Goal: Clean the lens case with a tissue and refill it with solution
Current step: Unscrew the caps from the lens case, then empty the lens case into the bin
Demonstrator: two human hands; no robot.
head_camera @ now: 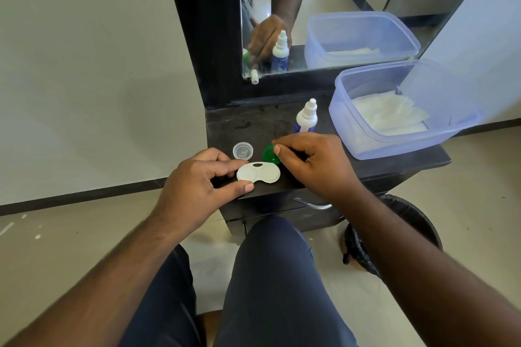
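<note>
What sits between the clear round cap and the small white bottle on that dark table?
In the head view, the green round cap, pinched by the right hand, lies between the clear round cap and the white solution bottle; otherwise bare dark tabletop.

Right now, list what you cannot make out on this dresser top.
- Head view: the lens case shows one flat white face, so its wells are not seen.
- Head view: the right hand covers part of the green cap and the foot of the solution bottle.
- Head view: the bottle's label is too small to read.
- Head view: the bin is half hidden by the right arm.
</note>
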